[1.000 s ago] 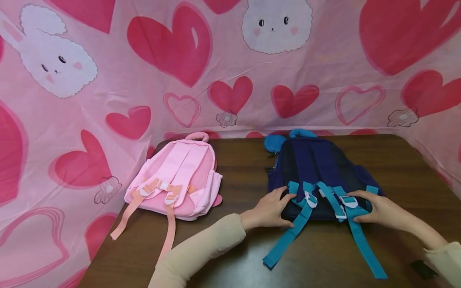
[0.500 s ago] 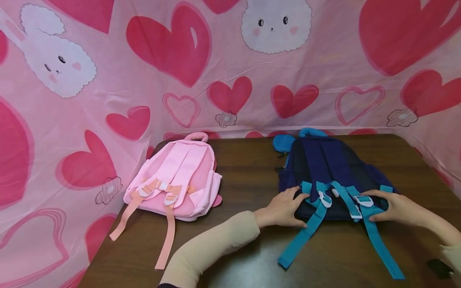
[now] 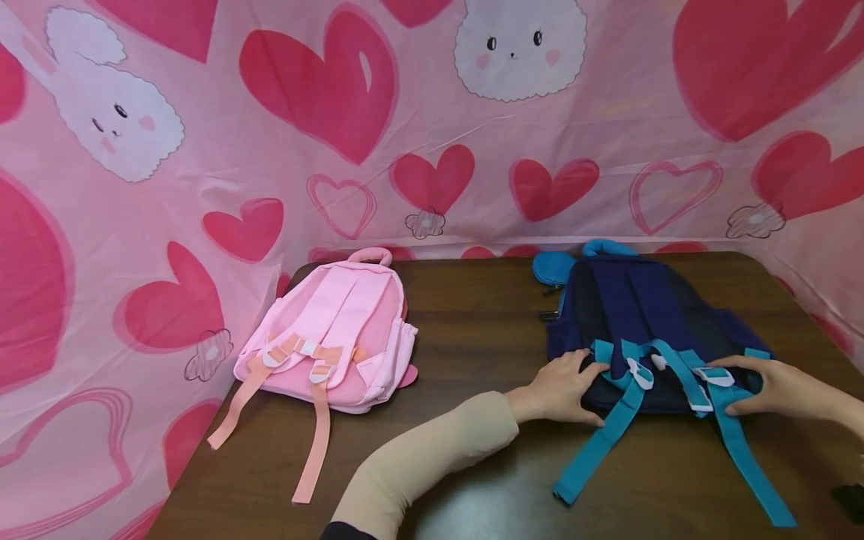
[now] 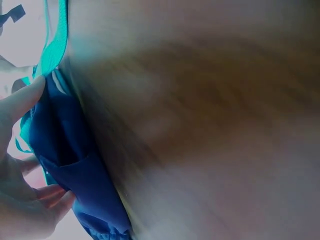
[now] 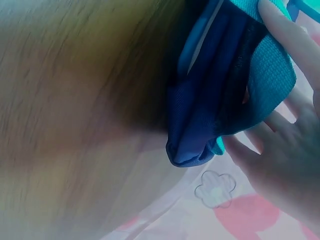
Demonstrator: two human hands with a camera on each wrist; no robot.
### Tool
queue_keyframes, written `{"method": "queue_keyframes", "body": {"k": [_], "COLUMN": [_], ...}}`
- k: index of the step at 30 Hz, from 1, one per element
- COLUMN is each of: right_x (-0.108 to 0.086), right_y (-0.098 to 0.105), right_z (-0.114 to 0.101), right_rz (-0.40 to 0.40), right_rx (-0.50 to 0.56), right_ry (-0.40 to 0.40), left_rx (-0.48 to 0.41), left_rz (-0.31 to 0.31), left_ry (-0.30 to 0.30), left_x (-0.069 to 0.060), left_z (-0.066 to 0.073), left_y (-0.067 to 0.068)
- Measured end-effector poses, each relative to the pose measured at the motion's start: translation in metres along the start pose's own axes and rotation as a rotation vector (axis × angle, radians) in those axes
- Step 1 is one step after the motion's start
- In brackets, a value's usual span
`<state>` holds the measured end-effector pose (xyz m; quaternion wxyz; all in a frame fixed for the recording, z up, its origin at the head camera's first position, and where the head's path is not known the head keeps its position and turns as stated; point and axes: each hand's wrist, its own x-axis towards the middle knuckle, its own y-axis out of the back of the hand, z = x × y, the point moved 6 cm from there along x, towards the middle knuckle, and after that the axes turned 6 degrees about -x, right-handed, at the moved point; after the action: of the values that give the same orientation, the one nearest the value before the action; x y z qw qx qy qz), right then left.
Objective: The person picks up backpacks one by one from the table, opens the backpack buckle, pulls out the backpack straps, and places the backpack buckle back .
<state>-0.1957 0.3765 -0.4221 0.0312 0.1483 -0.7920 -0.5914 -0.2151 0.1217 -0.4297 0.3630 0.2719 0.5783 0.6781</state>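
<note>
In the head view the navy backpack (image 3: 682, 307) lies flat on the table's right side, straps facing up. My left hand (image 3: 559, 388) grips its lower left corner, thumb near the teal strap (image 3: 599, 448). The lower right corner is gripped by my right hand (image 3: 786, 388), thumb by the other teal strap (image 3: 751, 471). In the left wrist view, my left hand (image 4: 22, 185) has fingertips against the blue side pocket (image 4: 82, 175). The right wrist view shows my right hand (image 5: 290, 145) beside the bag's side (image 5: 195, 120) and a teal strap loop (image 5: 272, 75).
A pink backpack (image 3: 337, 315) with peach straps (image 3: 313, 457) lies on the left of the brown table (image 3: 466, 337). A round blue pouch (image 3: 553, 268) hangs beside the navy bag's top. Heart-patterned cloth (image 3: 432, 97) stands behind the table; a small black object (image 3: 849, 501) is at the right edge.
The navy backpack has slid to the right across the table, with both my hands moving along on its lower corners. The pink backpack has stayed where it was.
</note>
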Motion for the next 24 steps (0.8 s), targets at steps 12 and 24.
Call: {"method": "queue_keyframes", "body": {"k": [12,24], "right_x": [-0.007,-0.011], "right_y": [0.004,0.009], "right_z": [0.026,0.054], "right_rz": [0.040,0.006], "right_rx": [-0.004,-0.056], "right_ry": [0.051,-0.050], "left_rx": [0.027,0.073], "left_rz": [-0.043,-0.066], "left_ry": [0.033,0.082], "left_x": [0.023,0.042], "left_z": [0.018,0.033], "left_y": [-0.001,-0.006]}}
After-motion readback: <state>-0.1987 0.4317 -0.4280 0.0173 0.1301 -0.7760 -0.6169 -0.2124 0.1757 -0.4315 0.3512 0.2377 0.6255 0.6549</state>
